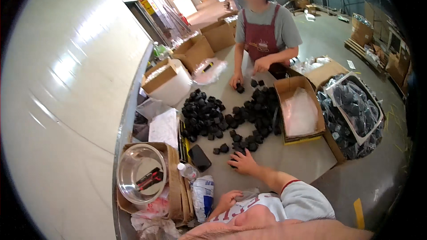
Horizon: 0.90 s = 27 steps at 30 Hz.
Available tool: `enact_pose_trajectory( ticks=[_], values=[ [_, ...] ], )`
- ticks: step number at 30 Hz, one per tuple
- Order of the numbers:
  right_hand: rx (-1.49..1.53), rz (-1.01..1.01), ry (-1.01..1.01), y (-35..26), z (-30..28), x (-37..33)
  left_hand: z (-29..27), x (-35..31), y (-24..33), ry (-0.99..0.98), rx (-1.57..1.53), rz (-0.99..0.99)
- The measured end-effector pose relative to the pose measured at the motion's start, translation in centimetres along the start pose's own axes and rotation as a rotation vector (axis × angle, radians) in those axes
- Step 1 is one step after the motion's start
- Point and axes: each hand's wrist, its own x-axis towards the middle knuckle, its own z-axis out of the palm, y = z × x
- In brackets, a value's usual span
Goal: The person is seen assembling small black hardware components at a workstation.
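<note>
My right hand point(243, 163) reaches over the tabletop, its fingers around a small black part point(232, 160) at the near edge of a scattered group. Close to my body, my left hand point(228, 201) is closed at the edge of a clear plastic bag point(250, 194). Ahead lie two heaps of small black blocky parts, a left heap point(200, 113) and a right heap point(263, 106), with loose pieces between them. Their exact kind is too small to make out. Left of my right hand lies a black smartphone point(199, 158).
Across the table a co-worker in a maroon apron point(262, 40) handles black parts. On the right stand a cardboard box point(288, 90) with clear bags and a large sack point(356, 106) of wrapped black parts. At left are a clear bowl point(126, 160) holding red-black tools, and a bottle point(189, 171).
</note>
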Motion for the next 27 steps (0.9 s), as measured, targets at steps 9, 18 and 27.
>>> enact_pose_trajectory(
  ticks=[9, 18, 27],
  values=[
    [-0.151, -0.191, 0.365, 1.0, 2.3, -6.2, 1.7, -1.0, -3.4, 0.187, 0.024, -0.026],
    [1.078, 0.691, 0.547, -1.7, 2.7, -10.1, 1.6, 0.3, -1.0, 0.076, -0.121, -0.210],
    [1.524, 0.093, 0.025, -6.5, -9.9, -9.2, 0.3, 2.3, 5.7, -0.015, -0.243, -0.473]
  ],
)
